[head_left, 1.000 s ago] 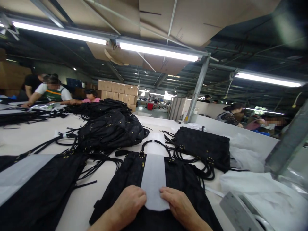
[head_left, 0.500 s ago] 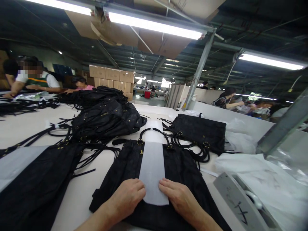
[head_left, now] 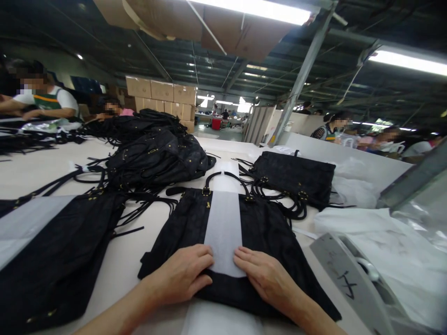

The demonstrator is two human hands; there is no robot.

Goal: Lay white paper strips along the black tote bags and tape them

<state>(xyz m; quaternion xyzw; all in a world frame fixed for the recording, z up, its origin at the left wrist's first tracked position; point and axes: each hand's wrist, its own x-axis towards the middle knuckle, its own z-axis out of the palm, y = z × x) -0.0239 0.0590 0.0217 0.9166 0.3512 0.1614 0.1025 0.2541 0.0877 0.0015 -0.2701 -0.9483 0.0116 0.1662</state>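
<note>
Two hands (head_left: 185,272) (head_left: 268,279) on one bag (head_left: 263,232) (one strip (head_left: 224,232))

Glaring overhead tube light (head_left: 258,9), dim roof (head_left: 223,65), edges stretched and blurred

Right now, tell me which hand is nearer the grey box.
Right. The right hand is at the right edge of the white strip, with the grey box to its right; the left hand, at the opposite edge, is farther.

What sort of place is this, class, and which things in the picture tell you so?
Probably a bag factory or packing workshop: several black bags lie on a broad white table, and cardboard boxes stand stacked in the background.
</note>
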